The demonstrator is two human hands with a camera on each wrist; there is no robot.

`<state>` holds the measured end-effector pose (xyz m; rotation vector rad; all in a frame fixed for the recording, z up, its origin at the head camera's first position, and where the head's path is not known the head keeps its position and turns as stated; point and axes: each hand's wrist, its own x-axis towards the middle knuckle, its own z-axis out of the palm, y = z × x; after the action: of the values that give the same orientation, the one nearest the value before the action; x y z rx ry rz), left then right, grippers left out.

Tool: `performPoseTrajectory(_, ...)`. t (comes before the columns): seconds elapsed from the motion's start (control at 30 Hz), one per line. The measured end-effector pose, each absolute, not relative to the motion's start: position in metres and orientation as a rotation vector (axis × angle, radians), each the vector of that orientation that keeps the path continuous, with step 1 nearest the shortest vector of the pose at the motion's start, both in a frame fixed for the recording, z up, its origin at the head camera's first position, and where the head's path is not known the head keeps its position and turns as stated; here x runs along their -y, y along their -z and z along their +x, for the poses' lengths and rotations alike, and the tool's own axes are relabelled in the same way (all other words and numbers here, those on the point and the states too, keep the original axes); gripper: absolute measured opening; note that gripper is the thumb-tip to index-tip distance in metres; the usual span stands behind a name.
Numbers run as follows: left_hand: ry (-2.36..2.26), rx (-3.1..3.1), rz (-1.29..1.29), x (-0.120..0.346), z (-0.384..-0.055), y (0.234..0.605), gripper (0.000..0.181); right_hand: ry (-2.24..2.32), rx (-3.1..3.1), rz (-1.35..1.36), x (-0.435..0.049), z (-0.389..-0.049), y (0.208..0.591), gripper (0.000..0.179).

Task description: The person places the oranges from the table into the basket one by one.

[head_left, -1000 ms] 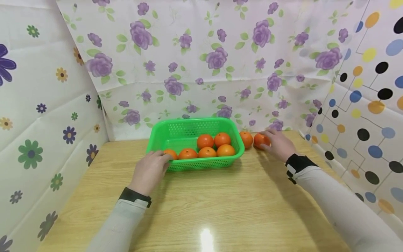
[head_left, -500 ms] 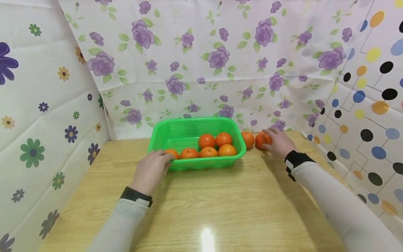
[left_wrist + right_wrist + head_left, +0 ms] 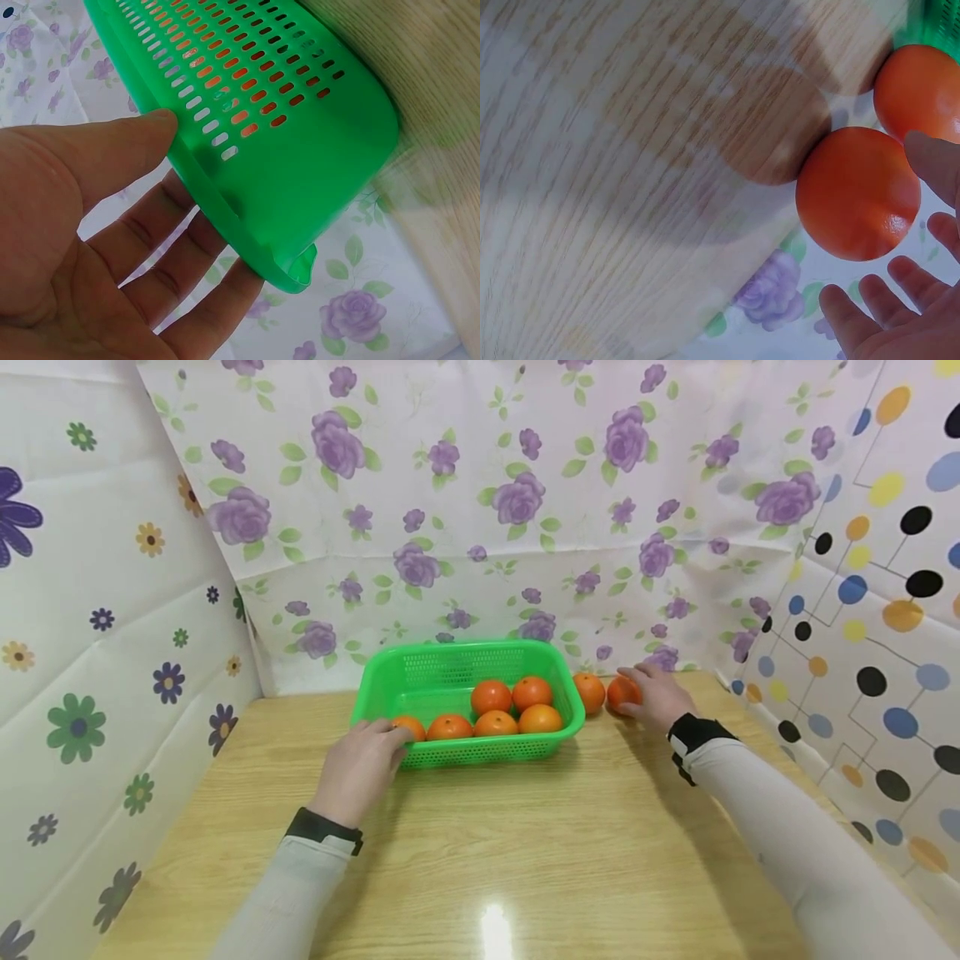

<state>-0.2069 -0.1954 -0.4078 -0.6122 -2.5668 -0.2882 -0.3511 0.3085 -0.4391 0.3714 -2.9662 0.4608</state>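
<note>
A green perforated plastic basket [image 3: 465,750] stands at the back of the wooden table with several oranges [image 3: 496,723] in it. My left hand [image 3: 360,768] holds its front left corner. In the left wrist view the thumb lies against the rim [image 3: 202,187], with the fingers passing behind it. Outside the basket's right end, one orange [image 3: 589,692] sits against or very near it, and another orange [image 3: 622,695] lies just to the right. Around that outer orange my right hand [image 3: 660,697] is spread. In the right wrist view a gap shows between the fingers and the orange [image 3: 857,193].
Behind the basket hangs a white sheet with purple flowers [image 3: 517,497]. Patterned sheets also stand on the left [image 3: 75,727] and the right [image 3: 885,677]. The wooden tabletop [image 3: 480,843] extends in front of the basket.
My right hand has shifted slightly left, toward the outer orange. The left hand stays on the basket corner, and the basket and fruit look unmoved.
</note>
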Motion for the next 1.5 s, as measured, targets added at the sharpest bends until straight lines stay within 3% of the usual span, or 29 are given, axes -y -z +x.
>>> performPoseTrajectory(1.5, 0.286, 2.560, -0.619, 0.196, -0.208, 0.409, 0.028, -0.473, 2.853, 0.311, -0.297, -0.360, 0.461, 0.052)
